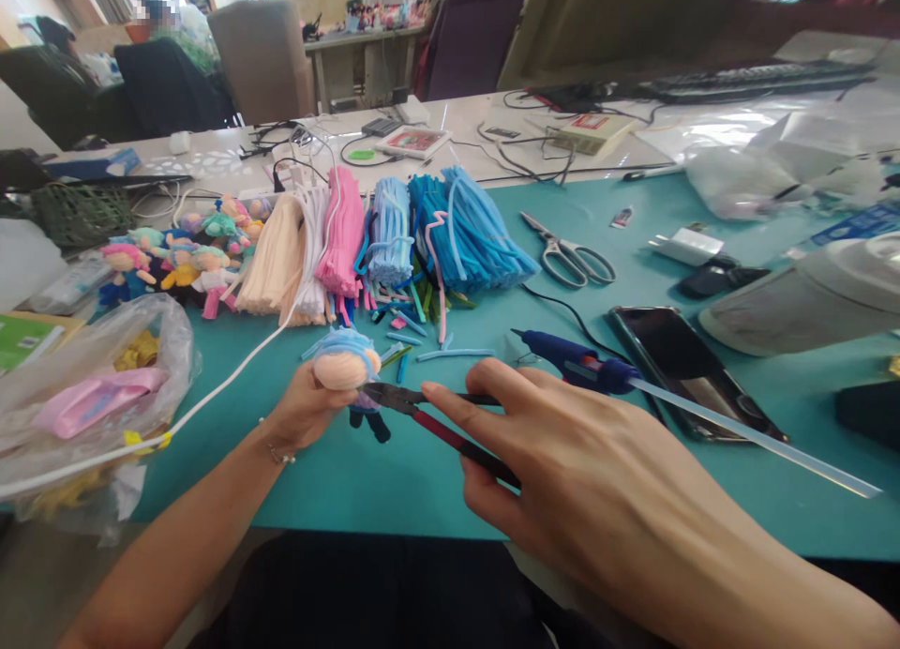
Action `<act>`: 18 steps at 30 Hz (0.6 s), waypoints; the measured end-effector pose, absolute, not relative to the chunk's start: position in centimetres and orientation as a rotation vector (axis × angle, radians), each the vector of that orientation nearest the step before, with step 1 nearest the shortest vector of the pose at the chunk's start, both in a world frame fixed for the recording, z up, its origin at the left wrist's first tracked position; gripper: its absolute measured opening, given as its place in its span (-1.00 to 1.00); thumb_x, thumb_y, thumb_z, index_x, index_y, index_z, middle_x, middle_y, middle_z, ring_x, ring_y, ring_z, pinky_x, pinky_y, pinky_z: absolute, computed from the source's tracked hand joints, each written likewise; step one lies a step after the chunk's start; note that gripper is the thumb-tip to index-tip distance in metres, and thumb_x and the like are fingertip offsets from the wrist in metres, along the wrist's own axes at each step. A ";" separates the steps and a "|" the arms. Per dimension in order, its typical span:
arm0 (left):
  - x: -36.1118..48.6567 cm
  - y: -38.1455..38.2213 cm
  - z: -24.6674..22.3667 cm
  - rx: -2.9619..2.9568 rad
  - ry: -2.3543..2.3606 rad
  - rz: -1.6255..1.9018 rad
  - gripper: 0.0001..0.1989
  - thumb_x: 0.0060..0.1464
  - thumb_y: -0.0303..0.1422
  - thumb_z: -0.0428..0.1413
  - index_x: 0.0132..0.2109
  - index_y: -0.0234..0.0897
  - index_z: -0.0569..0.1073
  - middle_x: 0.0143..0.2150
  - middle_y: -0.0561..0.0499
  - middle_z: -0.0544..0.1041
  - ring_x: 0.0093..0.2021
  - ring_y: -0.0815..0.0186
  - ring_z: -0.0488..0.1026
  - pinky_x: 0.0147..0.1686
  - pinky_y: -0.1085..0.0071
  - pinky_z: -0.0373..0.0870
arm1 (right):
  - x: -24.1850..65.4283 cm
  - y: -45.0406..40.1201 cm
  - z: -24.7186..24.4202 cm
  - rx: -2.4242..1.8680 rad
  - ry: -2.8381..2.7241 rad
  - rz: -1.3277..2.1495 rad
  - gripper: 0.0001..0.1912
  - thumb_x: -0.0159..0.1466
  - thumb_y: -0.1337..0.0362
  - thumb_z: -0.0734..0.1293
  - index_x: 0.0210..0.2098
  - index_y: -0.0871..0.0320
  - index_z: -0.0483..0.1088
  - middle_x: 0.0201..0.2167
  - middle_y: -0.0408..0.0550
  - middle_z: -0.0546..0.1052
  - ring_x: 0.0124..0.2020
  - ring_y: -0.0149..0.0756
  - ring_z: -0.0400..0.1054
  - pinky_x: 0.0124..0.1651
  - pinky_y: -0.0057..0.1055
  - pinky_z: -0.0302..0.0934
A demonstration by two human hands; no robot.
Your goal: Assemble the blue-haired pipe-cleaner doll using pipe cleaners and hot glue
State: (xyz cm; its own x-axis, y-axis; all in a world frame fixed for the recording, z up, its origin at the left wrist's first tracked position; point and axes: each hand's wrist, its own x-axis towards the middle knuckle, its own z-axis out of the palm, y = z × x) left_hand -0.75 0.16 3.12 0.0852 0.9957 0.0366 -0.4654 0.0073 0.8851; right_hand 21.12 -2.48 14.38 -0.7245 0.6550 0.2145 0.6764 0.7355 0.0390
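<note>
Between the fingers of my left hand (299,410) is a small pipe-cleaner doll (343,369) with light blue hair, a cream head and dark legs hanging below. My right hand (541,443) is wrapped round the handles of a pair of cutting pliers (450,433). The pliers' dark jaws reach the doll just under its head, at the side; whether they grip any part of it I cannot tell. Behind the doll, short blue and green pipe-cleaner offcuts (408,325) lie scattered on the teal mat (309,494).
Bundles of pipe cleaners (341,236) stand behind my hands, with several finished dolls (189,246) to their left. Scissors (573,255), a blue glue gun (577,360) with a long glue stick, and a phone (689,368) lie right. A white cable (232,377) crosses a plastic bag (105,386) at left.
</note>
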 end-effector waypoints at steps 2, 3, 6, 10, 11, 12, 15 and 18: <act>-0.8 0.1 3.1 0.898 0.767 1.332 -0.67 -0.35 -0.40 0.42 -0.35 -0.25 0.51 -0.32 0.02 0.56 -0.31 0.25 0.55 -0.33 0.37 0.46 | 21.1 -2.5 14.4 -1.065 -2.748 -0.177 -0.63 0.12 0.43 0.26 -0.08 0.12 0.44 -0.38 -0.09 0.41 -0.46 -0.33 0.33 -0.47 -0.42 0.05; -0.8 0.1 3.1 0.896 0.763 1.330 -0.67 -0.35 -0.41 0.41 -0.35 -0.24 0.51 -0.32 0.02 0.56 -0.32 0.26 0.55 -0.33 0.37 0.46 | 21.1 -2.5 14.4 -1.065 -2.750 -0.180 -0.63 0.12 0.43 0.26 -0.07 0.13 0.44 -0.38 -0.09 0.41 -0.46 -0.33 0.33 -0.46 -0.42 0.05; -0.8 0.1 3.1 0.886 0.764 1.335 -0.68 -0.34 -0.42 0.41 -0.34 -0.25 0.52 -0.30 0.01 0.57 -0.31 0.25 0.55 -0.33 0.37 0.47 | 21.1 -2.5 14.4 -1.060 -2.757 -0.188 -0.63 0.13 0.43 0.26 -0.07 0.13 0.44 -0.37 -0.08 0.42 -0.45 -0.34 0.33 -0.45 -0.42 0.06; -0.8 0.1 3.0 0.881 0.776 1.337 -0.67 -0.35 -0.41 0.41 -0.34 -0.25 0.52 -0.29 0.00 0.57 -0.30 0.24 0.55 -0.32 0.36 0.48 | 21.1 -2.5 14.5 -1.070 -2.762 -0.184 -0.63 0.12 0.43 0.26 -0.08 0.13 0.44 -0.37 -0.08 0.43 -0.45 -0.32 0.34 -0.45 -0.41 0.07; -0.8 0.1 3.0 0.883 0.773 1.337 -0.67 -0.35 -0.40 0.41 -0.34 -0.25 0.52 -0.30 0.00 0.57 -0.31 0.24 0.55 -0.33 0.36 0.48 | 21.1 -2.5 14.5 -1.072 -2.760 -0.184 -0.63 0.12 0.43 0.26 -0.08 0.13 0.44 -0.37 -0.08 0.43 -0.45 -0.32 0.34 -0.45 -0.41 0.07; -0.8 0.1 3.0 0.884 0.770 1.336 -0.67 -0.35 -0.40 0.41 -0.34 -0.25 0.52 -0.30 0.00 0.57 -0.32 0.24 0.55 -0.34 0.36 0.48 | 21.1 -2.6 14.6 -1.072 -2.759 -0.184 -0.63 0.12 0.43 0.26 -0.08 0.12 0.44 -0.37 -0.08 0.43 -0.45 -0.31 0.35 -0.45 -0.41 0.07; -0.8 0.1 3.0 0.887 0.773 1.337 -0.67 -0.35 -0.40 0.41 -0.34 -0.24 0.53 -0.30 0.00 0.57 -0.32 0.23 0.55 -0.35 0.35 0.48 | 21.1 -2.5 14.5 -1.069 -2.754 -0.194 -0.63 0.13 0.42 0.26 -0.08 0.13 0.44 -0.37 -0.08 0.43 -0.45 -0.32 0.34 -0.46 -0.41 0.07; -0.8 0.1 3.0 0.887 0.775 1.345 -0.68 -0.35 -0.40 0.41 -0.34 -0.25 0.53 -0.30 0.00 0.57 -0.30 0.24 0.55 -0.31 0.35 0.49 | 21.1 -2.4 14.4 -1.063 -2.756 -0.205 -0.64 0.14 0.42 0.26 -0.07 0.13 0.44 -0.36 -0.08 0.42 -0.44 -0.32 0.34 -0.45 -0.41 0.08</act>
